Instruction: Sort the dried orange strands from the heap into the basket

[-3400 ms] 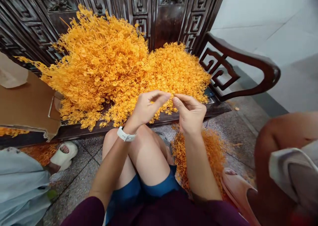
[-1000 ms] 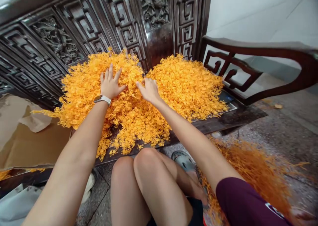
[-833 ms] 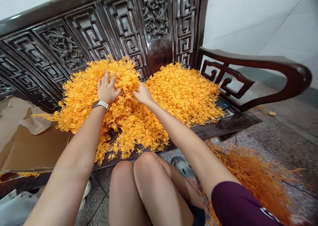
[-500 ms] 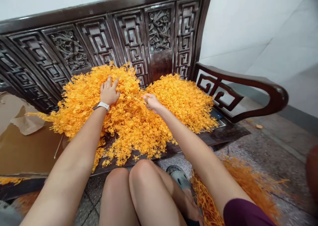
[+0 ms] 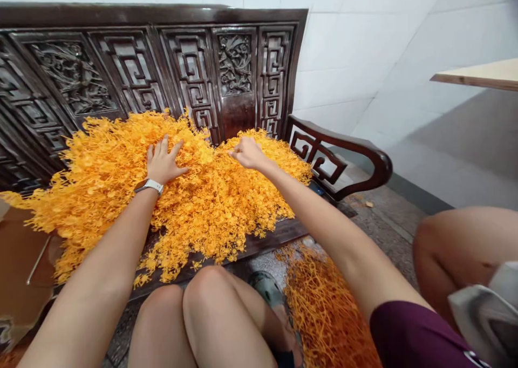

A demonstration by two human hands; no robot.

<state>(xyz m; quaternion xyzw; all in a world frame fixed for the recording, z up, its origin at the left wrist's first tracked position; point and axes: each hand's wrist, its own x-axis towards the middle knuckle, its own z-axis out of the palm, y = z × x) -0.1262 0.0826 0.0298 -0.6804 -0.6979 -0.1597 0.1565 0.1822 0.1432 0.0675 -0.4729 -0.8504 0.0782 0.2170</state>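
Note:
A large heap of orange sprigs with small flower-like heads [image 5: 214,206] is spread over the seat of a dark carved wooden bench [image 5: 238,111]. My left hand [image 5: 164,160], with a white-strapped watch on the wrist, rests on the heap's left part, its fingers spread wide. Over the right part of the pile is my right hand [image 5: 247,153], its fingers curled and pinched together. Whatever may be between those fingertips blends into the orange behind them.
Loose orange strands [image 5: 324,303] lie on the floor beside my foot. A cardboard piece [image 5: 24,260] is at the left. The bench's armrest [image 5: 376,165] curves out at right. Another person's knee [image 5: 457,244] is at the right edge. A board [image 5: 481,76] juts in above.
My right hand has moved up and right across the heap; the thin orange stem seen at its fingertips before no longer shows. My left hand stays on the heap. The view has turned right.

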